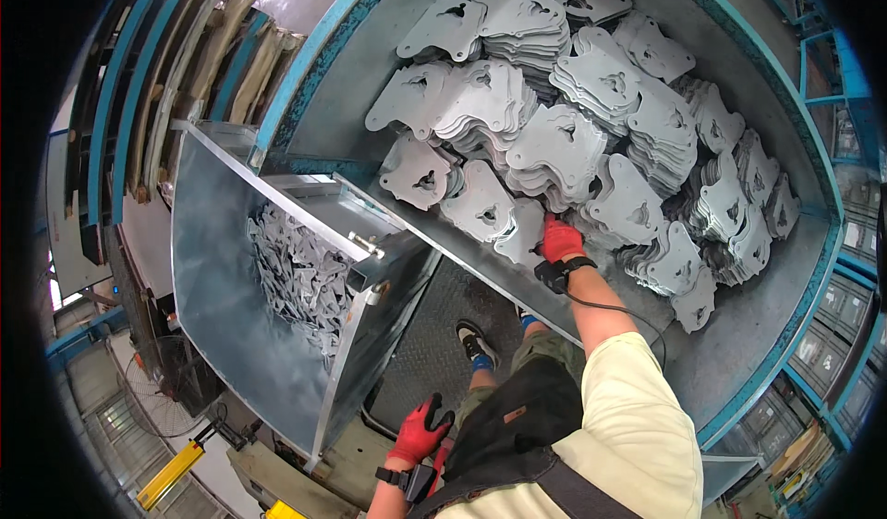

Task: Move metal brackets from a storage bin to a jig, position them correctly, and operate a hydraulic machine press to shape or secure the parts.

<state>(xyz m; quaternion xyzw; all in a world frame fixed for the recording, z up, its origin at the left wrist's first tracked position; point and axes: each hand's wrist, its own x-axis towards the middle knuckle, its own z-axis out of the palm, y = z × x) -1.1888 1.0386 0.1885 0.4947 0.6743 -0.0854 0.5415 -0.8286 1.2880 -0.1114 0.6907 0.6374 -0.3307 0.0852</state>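
At the left stands a grey metal bin [211, 242] with a heap of small metal pieces [300, 279] inside. Right of it and nearer, the red-gloved left hand [420, 434] hangs with fingers parted and curved, beside a dark apron [527, 413]. Farther right, a large blue-rimmed bin [730, 339] holds stacks of grey plates [559, 140]. The red-gloved right hand [560, 240] reaches to the stacks' near side; whether it pinches a plate I cannot tell, the fingertips being hidden.

Right fingers [552, 225] partly hidden beside grey plates [480, 208]; left forearm [388, 498] cropped.
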